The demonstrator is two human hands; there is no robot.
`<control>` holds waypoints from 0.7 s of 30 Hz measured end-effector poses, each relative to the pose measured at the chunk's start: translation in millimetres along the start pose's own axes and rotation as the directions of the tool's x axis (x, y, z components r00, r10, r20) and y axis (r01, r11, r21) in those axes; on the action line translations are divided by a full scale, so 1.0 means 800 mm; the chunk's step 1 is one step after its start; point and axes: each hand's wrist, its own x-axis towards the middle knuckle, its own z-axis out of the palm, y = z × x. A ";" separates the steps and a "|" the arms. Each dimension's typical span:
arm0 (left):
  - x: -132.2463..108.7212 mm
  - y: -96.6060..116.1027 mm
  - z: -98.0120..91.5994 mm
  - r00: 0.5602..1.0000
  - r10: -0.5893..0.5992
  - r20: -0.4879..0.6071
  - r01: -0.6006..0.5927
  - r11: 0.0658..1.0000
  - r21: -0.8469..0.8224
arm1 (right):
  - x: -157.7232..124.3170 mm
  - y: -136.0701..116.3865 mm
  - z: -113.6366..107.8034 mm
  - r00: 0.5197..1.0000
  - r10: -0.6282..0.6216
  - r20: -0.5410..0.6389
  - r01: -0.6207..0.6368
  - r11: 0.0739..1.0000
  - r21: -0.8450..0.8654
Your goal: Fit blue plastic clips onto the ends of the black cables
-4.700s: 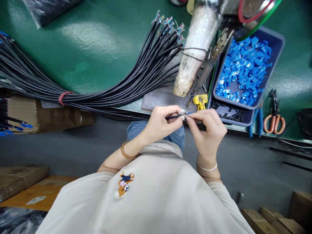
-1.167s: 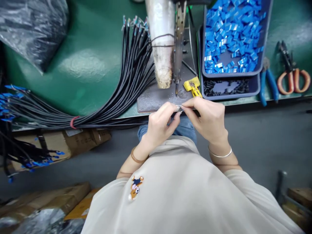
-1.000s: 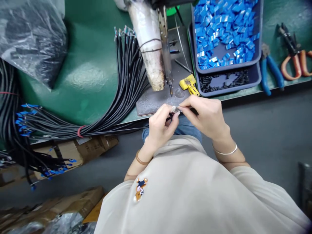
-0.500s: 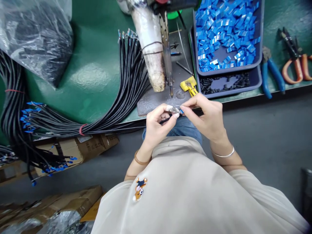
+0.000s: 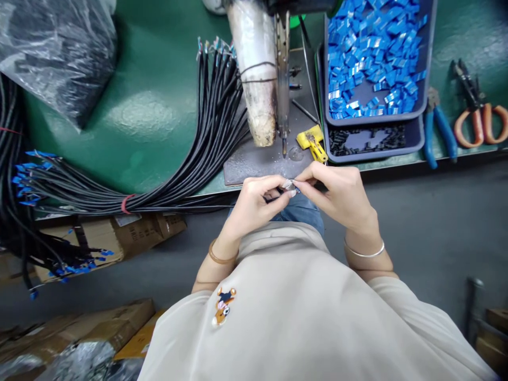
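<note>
My left hand [image 5: 262,203] is closed, thumb and forefinger pinching the end of a black cable mostly hidden by the fingers. A pale, stained cover is on one of its fingertips. My right hand [image 5: 337,196] meets it fingertip to fingertip, pinching what looks like a thin wire at the cable's end. Just under the right fingertips shows a small blue connector [image 5: 297,190], largely covered. Both hands are over my lap at the bench's front edge. Beyond them a soldering iron [image 5: 284,143] points tip-down over a grey plate [image 5: 254,169], beside a yellow clip-like piece [image 5: 311,140].
Bundled black cables [image 5: 174,182] with blue ends lie to the left, below a plastic bag [image 5: 59,58] of dark parts. A tray of blue connectors [image 5: 426,100] rests on a tray of black pieces [image 5: 416,140]. Blue-handled cutters [image 5: 440,132] and orange-handled pliers [image 5: 476,116] lie right.
The view has shifted slightly. My hands remain pinched together, with the fingertips closer and the blue connector more hidden than before.
</note>
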 end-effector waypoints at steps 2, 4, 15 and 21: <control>0.001 0.002 -0.005 0.999 0.023 0.043 -0.024 1.000 0.007 | -0.001 0.001 0.000 0.999 0.019 0.028 -0.020 0.999 0.035; 0.003 0.004 -0.008 0.995 0.072 0.062 -0.076 0.995 0.057 | -0.002 0.001 0.000 0.999 0.027 0.043 -0.029 0.999 0.035; -0.001 0.004 0.005 0.994 0.096 -0.061 -0.094 0.995 0.043 | 0.001 -0.002 -0.002 0.999 0.034 0.020 -0.035 0.995 0.089; -0.009 -0.001 0.015 0.982 -0.068 -0.176 0.029 0.976 -0.214 | 0.000 -0.007 -0.001 0.992 0.114 -0.047 -0.102 0.973 0.208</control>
